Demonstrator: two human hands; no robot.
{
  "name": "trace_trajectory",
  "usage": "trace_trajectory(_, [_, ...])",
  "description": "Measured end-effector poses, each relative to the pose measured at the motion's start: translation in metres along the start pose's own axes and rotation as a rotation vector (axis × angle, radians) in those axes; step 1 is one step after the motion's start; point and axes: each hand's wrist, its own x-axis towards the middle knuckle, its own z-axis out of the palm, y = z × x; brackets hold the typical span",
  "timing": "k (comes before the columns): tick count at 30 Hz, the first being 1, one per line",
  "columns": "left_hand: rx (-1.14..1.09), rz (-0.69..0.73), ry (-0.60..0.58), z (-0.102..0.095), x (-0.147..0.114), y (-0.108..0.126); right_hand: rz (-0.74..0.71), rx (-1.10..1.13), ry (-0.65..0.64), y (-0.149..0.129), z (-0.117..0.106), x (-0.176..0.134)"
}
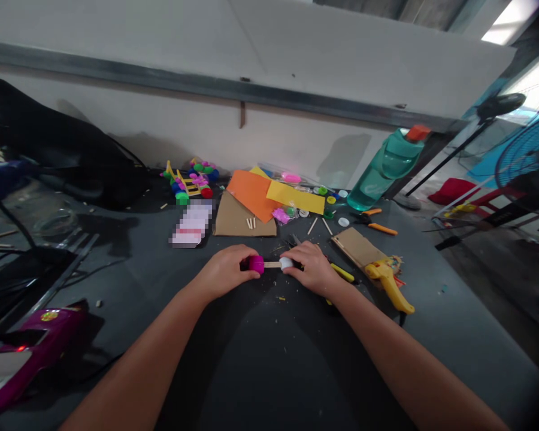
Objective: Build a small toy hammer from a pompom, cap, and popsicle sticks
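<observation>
a dark counter (269, 371) is set against a pale wall with a grey rail, strewn with small crumbs and craft scraps; at its middle a short wooden stick (272, 264) is held level between two hands, a magenta cap (257, 264) fixed on its nine o'clock end and a white cap (286, 262) on its three o'clock end; the left hand (227, 272) is closed about the magenta cap, its fingers narrow and wrapped; the right hand (312, 266) is pinched on the white cap, fingers likewise narrow; the piece is kept just above the counter, or perhaps resting on it, which cannot be told; the step in hand is judged to be the seating of caps on the stick as a wheel-and-axle piece; a steady squeeze along the stick's line would be called for, so that neither cap is tilted; at twelve o'clock lie orange paper (251, 194), yellow paper (295, 197) and brown cardboard (240, 220), with a finished stick-and-cap toy (191, 181) at eleven o'clock; a yellow glue gun (388, 281) lies near at three o'clock, orange-handled pliers (374, 224) and a teal bottle (384, 170) at two o'clock; a magenta toy car (27, 353) sits at eight o'clock.
</observation>
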Motion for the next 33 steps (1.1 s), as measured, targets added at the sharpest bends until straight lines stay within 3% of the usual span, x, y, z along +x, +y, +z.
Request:
trace_trajectory(27, [-0.02, 0.007, 0.045, 0.0, -0.002, -0.006, 0.014, 0.021, -0.008, -0.009, -0.004, -0.003])
trace_trajectory(33, [-0.026, -0.101, 0.162, -0.006, -0.001, -0.024, 0.017, 0.065, 0.016, -0.006, -0.004, -0.003])
